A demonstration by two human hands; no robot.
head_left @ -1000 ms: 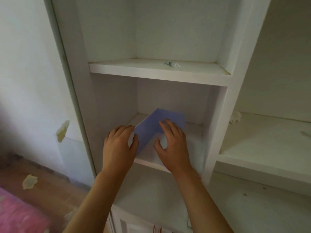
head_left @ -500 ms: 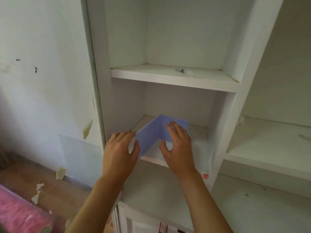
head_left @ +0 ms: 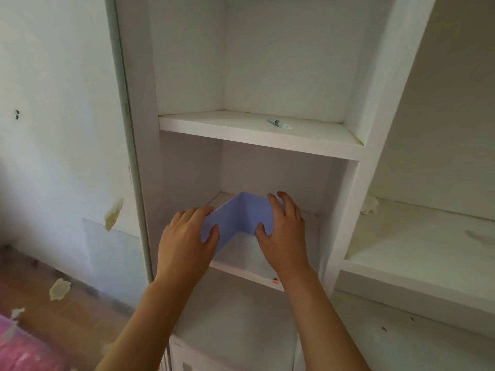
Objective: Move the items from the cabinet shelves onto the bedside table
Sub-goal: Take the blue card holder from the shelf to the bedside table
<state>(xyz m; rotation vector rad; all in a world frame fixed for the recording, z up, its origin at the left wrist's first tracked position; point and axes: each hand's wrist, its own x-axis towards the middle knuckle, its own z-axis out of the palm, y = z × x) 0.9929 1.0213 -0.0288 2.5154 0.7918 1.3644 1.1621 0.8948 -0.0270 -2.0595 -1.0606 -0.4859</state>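
Observation:
A light purple box (head_left: 242,218) with an open front stands on the middle shelf (head_left: 241,271) of a white cabinet. My left hand (head_left: 187,242) grips its left wall, thumb inside and fingers over the outer side. My right hand (head_left: 285,231) holds the box's right part, thumb in front and fingers curled over its top edge. On the shelf above lies a small white tube (head_left: 279,123) with a grey end. The bedside table is out of view.
The cabinet's right section has a wide shelf (head_left: 417,245) with a crumpled white scrap (head_left: 369,207) at its back left. Wooden floor (head_left: 67,311) with paint flakes lies to the left, and something pink (head_left: 18,352) fills the bottom left corner.
The view has shifted so the cabinet sits further right and lower. Both hands stay on the purple box, and the right hand's fingers have slid up onto its top edge.

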